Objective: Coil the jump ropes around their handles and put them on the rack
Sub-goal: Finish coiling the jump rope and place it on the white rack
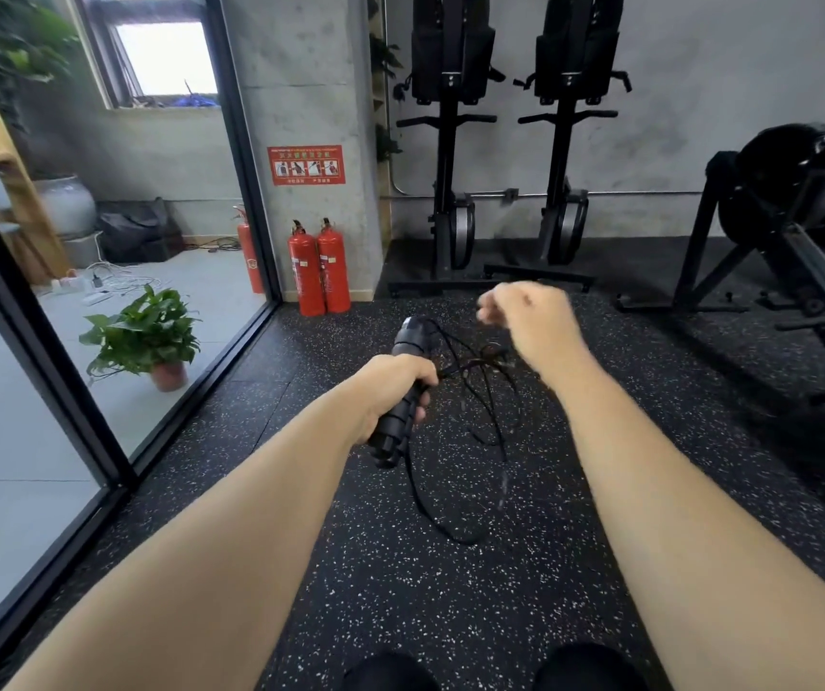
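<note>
Jump rope (409,339): black, off the floor, carried in front of me at about waist height over the speckled rubber floor (450,615). Left hand (400,386) is wrapped round the handles (393,436) at mid-length, with the stubs sticking out above and below the fist. They look to be two handles bundled side by side, though I cannot separate them at this resolution. I judge the grip sits mid-length to leave both ends free as a spool for the cord. Slack cord (467,541) hangs below the handles in one long loop and tangles into several looser strands to the right of them. Right hand (525,316) is raised up and to the right of the handles, apart from the left hand, with its fingers curled. It is motion-blurred, and I cannot tell whether a strand is pinched in it. The strands do fan toward the underside of that wrist, which would fit a winding stroke. My estimate is early coiling, as few or no turns sit tight on the handles and most of the cord is loose. The main risk is the tangle snagging if it is pulled taut before it is sorted. No rack shows in this view. Ahead are two fire extinguishers (320,266) by the pillar and upright rowing machines (450,142) against the wall.
</note>
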Motion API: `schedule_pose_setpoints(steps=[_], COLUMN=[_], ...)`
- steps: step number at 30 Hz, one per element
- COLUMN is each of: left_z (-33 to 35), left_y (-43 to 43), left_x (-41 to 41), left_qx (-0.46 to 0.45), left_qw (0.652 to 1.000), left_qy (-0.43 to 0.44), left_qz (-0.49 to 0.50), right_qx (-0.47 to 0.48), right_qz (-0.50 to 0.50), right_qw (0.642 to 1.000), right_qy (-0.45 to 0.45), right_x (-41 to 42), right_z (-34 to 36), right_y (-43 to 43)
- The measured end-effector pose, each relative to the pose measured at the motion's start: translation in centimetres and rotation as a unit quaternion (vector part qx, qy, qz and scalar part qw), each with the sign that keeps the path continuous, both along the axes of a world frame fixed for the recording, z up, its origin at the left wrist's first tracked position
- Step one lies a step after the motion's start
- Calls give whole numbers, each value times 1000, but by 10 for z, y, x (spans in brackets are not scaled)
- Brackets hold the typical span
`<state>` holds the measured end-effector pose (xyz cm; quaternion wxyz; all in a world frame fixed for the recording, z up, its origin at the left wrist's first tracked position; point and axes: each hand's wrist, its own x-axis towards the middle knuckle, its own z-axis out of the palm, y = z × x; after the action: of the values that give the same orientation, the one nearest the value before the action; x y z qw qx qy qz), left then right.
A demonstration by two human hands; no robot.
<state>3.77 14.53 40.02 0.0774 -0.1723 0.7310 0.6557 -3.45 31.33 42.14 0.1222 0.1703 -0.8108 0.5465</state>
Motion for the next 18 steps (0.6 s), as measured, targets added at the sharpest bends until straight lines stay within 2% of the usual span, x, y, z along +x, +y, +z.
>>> schedule_pose_setpoints(steps=[1,3,9,12,15,18], left_z=[-1,-2,-2,-1,-2,-5], left_y=[-2,-5,-7,-6,-5,-2], left_x=[2,7,23,29,33,35], left_qx=[4,16,59,73,63,24], left_qw=[1000,1000,998,997,998,1000], left_qy=[-1,-2,-6,-10,-13,-7], left_qz=[5,13,13,11,6,7], right_qx=[-63,-106,-68,-18,-1,25], right_qz=[-24,-53,-10,54,114,129], right_qw=[998,992,990,983,970,969], right_qy=[-10,-35,-124,-175,-216,-208], right_x=[-1,-1,20,33,48,60], right_z=[5,7,-15,-22,-24,-20], right_y=[12,30,44,39,25,11])
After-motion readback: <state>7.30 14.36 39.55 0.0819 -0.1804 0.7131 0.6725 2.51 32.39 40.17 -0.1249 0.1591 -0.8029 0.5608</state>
